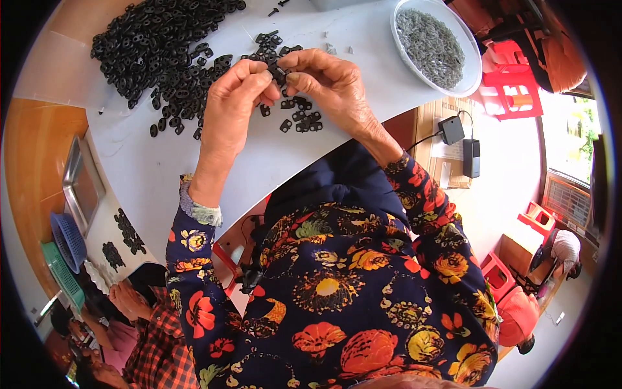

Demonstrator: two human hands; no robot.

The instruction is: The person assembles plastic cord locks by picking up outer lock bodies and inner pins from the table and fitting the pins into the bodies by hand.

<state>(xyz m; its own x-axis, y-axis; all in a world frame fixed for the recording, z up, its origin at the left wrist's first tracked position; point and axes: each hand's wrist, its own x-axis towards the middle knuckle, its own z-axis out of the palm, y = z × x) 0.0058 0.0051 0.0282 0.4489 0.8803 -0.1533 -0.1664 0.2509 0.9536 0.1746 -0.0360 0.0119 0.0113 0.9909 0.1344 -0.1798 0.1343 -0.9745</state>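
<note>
**Your L hand (228,110) & R hand (337,84) pinched close**

Biggest first: your white tabletop (272,155) spans the upper view. Far L on it, the big heap of blk parts (152,48), small pcs w/ holes, trails R toward your hands. Far R: the round translucent tub (471,76), w/ lots of small grey pcs (431,48) in it. Your hands meet btwn heap and tub, fingertips bent in, nearly touching; can't tell if either grasps a part, fingers hide it. The small cluster of blk parts (303,121) lies just nearer you than your fingertips. Smallest: a few loose pcs (331,48) beyond your R hand, plus two blk pins (277,8) near the top of view.
</note>
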